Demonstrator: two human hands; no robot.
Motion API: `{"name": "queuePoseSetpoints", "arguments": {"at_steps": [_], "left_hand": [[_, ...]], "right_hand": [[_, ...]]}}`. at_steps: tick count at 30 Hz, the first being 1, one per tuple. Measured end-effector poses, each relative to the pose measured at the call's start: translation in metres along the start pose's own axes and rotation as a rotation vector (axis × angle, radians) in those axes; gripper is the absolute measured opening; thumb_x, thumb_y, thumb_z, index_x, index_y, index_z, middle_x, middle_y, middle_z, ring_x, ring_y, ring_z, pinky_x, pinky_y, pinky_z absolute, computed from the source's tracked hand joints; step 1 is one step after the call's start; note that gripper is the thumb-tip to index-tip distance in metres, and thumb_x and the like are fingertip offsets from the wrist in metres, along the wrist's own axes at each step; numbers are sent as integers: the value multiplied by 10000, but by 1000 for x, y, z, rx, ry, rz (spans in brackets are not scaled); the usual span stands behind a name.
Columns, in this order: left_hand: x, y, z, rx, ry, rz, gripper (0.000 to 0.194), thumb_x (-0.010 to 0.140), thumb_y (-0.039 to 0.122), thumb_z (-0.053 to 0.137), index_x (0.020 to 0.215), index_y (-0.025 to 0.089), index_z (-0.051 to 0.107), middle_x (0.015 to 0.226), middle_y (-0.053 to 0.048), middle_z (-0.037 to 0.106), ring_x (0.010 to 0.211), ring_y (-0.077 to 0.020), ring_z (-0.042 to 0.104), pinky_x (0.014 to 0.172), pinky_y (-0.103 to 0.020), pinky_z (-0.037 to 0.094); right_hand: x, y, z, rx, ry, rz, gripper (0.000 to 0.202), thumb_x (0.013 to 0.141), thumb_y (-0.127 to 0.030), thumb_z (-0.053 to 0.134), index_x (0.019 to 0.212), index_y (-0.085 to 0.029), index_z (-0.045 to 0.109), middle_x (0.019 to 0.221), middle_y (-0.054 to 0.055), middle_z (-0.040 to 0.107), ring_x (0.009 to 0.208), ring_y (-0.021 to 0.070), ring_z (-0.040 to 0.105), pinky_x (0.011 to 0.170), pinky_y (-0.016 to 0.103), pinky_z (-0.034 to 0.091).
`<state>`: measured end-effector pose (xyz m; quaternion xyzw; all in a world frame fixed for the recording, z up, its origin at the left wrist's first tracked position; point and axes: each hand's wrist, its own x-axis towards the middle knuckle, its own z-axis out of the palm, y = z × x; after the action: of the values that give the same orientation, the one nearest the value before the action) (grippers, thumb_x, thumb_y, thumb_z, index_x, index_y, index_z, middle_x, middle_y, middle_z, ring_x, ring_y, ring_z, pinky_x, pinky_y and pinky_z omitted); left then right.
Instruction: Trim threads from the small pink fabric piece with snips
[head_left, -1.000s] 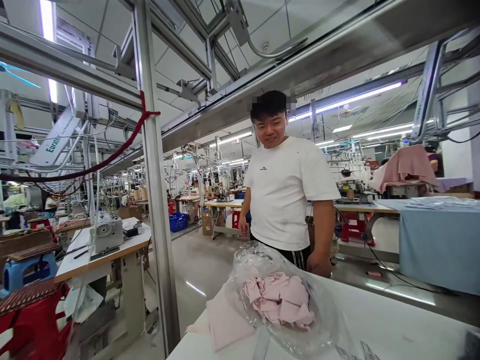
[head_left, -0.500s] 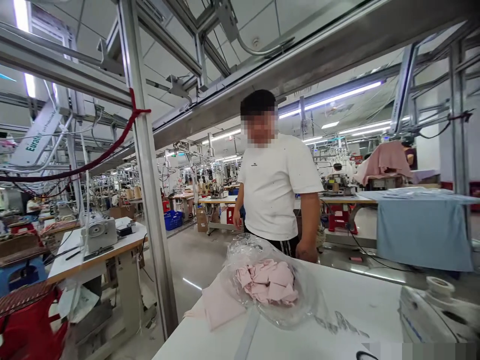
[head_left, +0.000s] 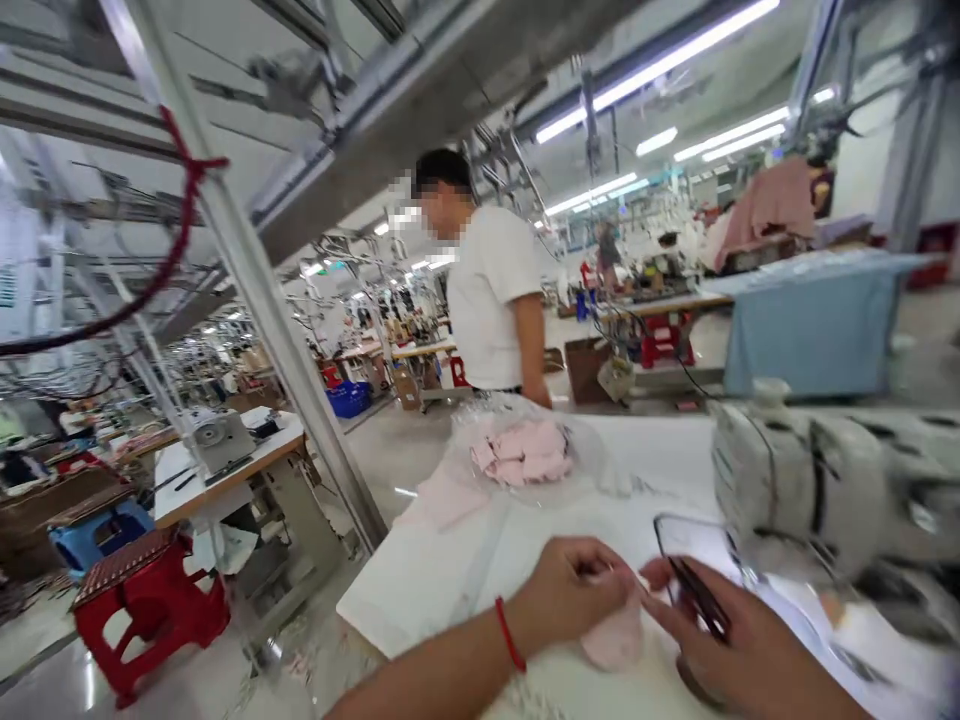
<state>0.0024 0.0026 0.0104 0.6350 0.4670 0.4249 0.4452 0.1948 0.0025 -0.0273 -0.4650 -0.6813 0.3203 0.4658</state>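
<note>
My left hand (head_left: 574,590), with a red cord at the wrist, pinches a small pink fabric piece (head_left: 616,640) lying on the white table (head_left: 420,590). My right hand (head_left: 724,640) touches the same piece from the right and grips a thin dark tool (head_left: 697,597), blurred, like tweezers or snips. Both hands sit just in front of a white sewing machine (head_left: 817,490). Beyond them lies a clear plastic bag (head_left: 592,465) of pink cut pieces (head_left: 523,452), with a flat pink cloth (head_left: 442,497) to its left.
A person in a white T-shirt (head_left: 491,300) stands at the table's far edge, turned sideways. A slanted metal post (head_left: 262,320) rises at the table's left. Left of it are another sewing table (head_left: 225,480) and a red stool (head_left: 142,610). A blue-draped table (head_left: 810,320) stands at back right.
My view has dropped and tilted, bringing both my hands, the pink piece and the sewing machine into sight. The person has turned sideways and stepped away from the bag.
</note>
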Motion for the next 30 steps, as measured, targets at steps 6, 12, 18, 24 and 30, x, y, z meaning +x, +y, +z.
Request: {"name": "queuePoseSetpoints", "arguments": {"at_steps": [6, 12, 18, 24, 30], "left_hand": [[0, -2, -5, -70, -54, -25, 419, 746, 545, 881, 808, 156, 737, 747, -24, 675, 676, -124, 534, 621, -240, 414], [-4, 3, -5, -95, -82, 5, 392, 783, 498, 889, 919, 148, 776, 815, -58, 738, 730, -155, 633, 659, -258, 498], [-4, 2, -2, -106, -76, 1, 304, 784, 425, 885, 855, 157, 760, 805, -51, 727, 725, -145, 618, 670, -264, 486], [-6, 5, -2, -118, -121, -57, 343, 781, 459, 880, 851, 149, 750, 750, -21, 671, 677, -120, 559, 644, -259, 431], [-3, 8, -9, -294, -63, -183, 488, 725, 571, 932, 867, 143, 747, 784, -19, 680, 690, -119, 575, 651, -257, 424]], "right_hand": [[0, -15, -5, 191, -116, 157, 428, 792, -675, 753, 792, -254, 675, 671, -9, 589, 590, 172, 506, 523, 313, 421], [-6, -13, -4, 214, -147, 152, 488, 871, -713, 696, 796, -236, 623, 648, -27, 536, 538, 133, 421, 472, 286, 335], [-9, -13, -10, 18, -75, -78, 306, 987, -554, 680, 898, -262, 661, 737, 7, 615, 617, 174, 490, 583, 338, 392], [-10, -12, -13, -124, -36, -287, 227, 1072, -381, 500, 880, -276, 562, 742, 1, 614, 609, 183, 509, 567, 332, 382], [-15, -16, -21, -220, -13, -233, 226, 1069, -436, 537, 913, -272, 542, 718, -14, 624, 563, 176, 533, 541, 329, 395]]}}
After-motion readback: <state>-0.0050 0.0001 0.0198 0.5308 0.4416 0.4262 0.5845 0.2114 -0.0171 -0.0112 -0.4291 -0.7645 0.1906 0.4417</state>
